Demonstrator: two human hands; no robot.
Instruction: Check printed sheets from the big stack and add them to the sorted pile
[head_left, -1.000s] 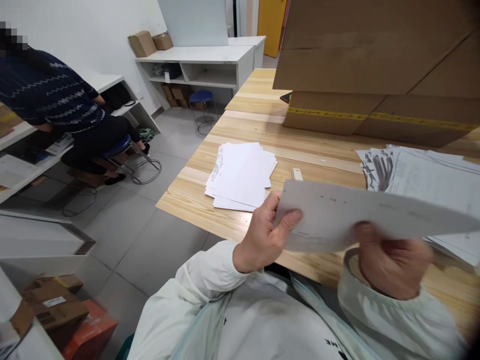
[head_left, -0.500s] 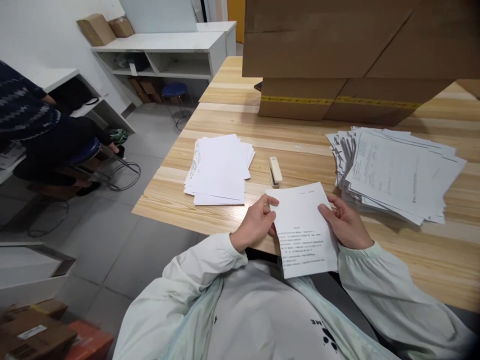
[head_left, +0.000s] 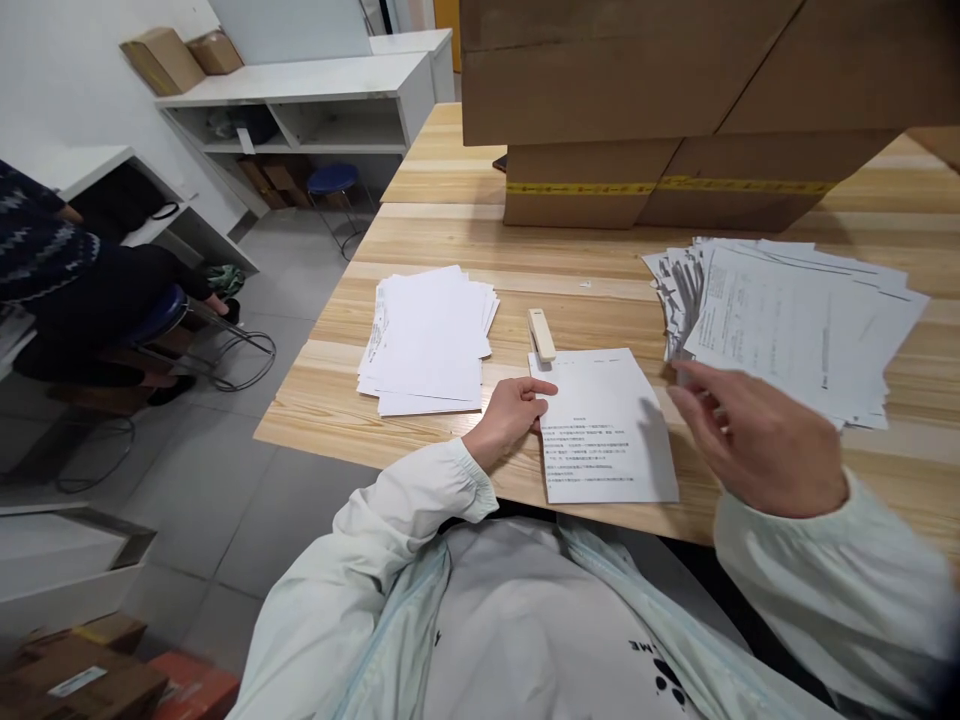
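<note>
Here, in the head view, a printed sheet [head_left: 604, 425] is lying flat on the wooden counter [head_left: 787, 480] at the lower middle of the frame, its near edge close to the counter's front edge. The left hand [head_left: 510, 418] is resting beside the sheet's left margin with its fingers loosely curled, the fingertips [head_left: 546, 389] touching or just overlapping the paper's edge; it is pressing down rather than gripping anything. The right hand [head_left: 757, 440] is hovering to the right of the sheet, blurred, fingers spread and empty, near the lower corner of the fanned stack of printed papers [head_left: 795, 325] at the right of the frame. A small stapler [head_left: 541, 334] is lying just above the sheet's top left corner, touching or nearly so. A neater pile of blank-side-up pages [head_left: 427, 340] is sitting left of centre, well apart from the fanned stack. Large cardboard boxes [head_left: 675, 110] are filling the top of the frame. The sheet is looking thin, light and limp, so it is likely sliding easily on the smooth wood and creasing if pinched hard; an edge or corner, lifted with a fingertip and thumb while the other hand is steadying it, seems the sensible hold. At the far left, another person's dark sleeve [head_left: 45, 260] is showing beside a stool [head_left: 161, 315].
</note>
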